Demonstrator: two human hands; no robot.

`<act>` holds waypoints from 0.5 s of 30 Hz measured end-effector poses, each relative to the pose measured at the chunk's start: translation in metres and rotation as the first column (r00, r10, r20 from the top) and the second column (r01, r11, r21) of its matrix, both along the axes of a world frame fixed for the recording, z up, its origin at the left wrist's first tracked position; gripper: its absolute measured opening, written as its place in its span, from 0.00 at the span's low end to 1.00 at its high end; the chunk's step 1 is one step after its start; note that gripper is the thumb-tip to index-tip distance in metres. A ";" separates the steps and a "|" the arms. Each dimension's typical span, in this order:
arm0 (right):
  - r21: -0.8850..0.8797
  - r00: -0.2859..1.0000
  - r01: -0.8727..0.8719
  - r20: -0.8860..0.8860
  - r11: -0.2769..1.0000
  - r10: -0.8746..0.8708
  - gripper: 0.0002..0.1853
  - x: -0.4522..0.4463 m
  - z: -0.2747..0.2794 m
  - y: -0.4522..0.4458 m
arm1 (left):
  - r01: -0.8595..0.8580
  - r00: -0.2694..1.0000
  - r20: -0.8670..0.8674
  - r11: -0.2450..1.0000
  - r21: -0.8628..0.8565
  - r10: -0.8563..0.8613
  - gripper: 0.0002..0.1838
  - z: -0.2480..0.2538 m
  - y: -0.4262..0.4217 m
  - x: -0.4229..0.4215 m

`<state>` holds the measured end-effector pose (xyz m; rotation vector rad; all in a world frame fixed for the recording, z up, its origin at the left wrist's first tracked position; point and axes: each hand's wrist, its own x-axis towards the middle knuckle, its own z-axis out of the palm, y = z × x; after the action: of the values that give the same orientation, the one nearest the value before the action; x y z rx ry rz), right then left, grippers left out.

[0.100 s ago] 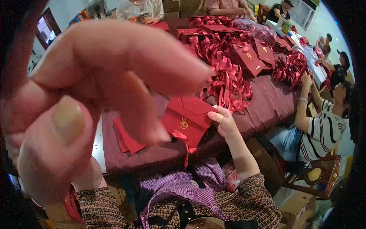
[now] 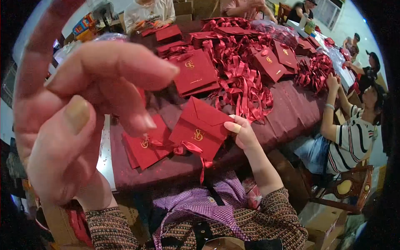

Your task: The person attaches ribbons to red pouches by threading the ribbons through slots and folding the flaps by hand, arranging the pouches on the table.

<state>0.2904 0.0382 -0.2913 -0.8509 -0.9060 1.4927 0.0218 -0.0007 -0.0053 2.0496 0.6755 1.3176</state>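
Note:
Close to the camera, my left hand point(image 2: 71, 137) looms large on the left side, its fingers bent and apart, with nothing between them. My right hand point(image 2: 243, 132) pinches the right corner of a red paper gift bag point(image 2: 204, 123) between thumb and fingers. This bag has a pointed envelope-like flap, a gold emblem and a red ribbon point(image 2: 205, 167) hanging from its lower edge. Left of it, more red gift bags point(image 2: 152, 146) lie on the dark red tablecloth point(image 2: 146, 179), partly hidden behind my left fingers.
Beyond lie stacked red bags point(image 2: 196, 75) and a heap of red ribbons point(image 2: 246, 83). More bags point(image 2: 271, 64) rest on that heap. A person in a striped shirt point(image 2: 354, 133) handles ribbons at right. Opposite, another person point(image 2: 150, 16) works. A wooden chair point(image 2: 346, 189) stands at right.
My left hand has drawn away from the middle, toward the left, and looks smaller. Bags behind it have come into view. My right hand keeps its hold on the gift bag.

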 end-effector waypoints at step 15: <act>-0.035 0.991 -0.019 -0.134 0.999 0.014 0.12 0.000 0.016 -0.009 | -0.258 0.931 -0.247 0.963 0.077 0.269 0.26 -0.116 0.048 -0.008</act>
<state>0.2906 0.0295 -0.2752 -0.7608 -0.7910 1.5652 0.0139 0.0468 -0.1213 2.2468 1.0789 1.2277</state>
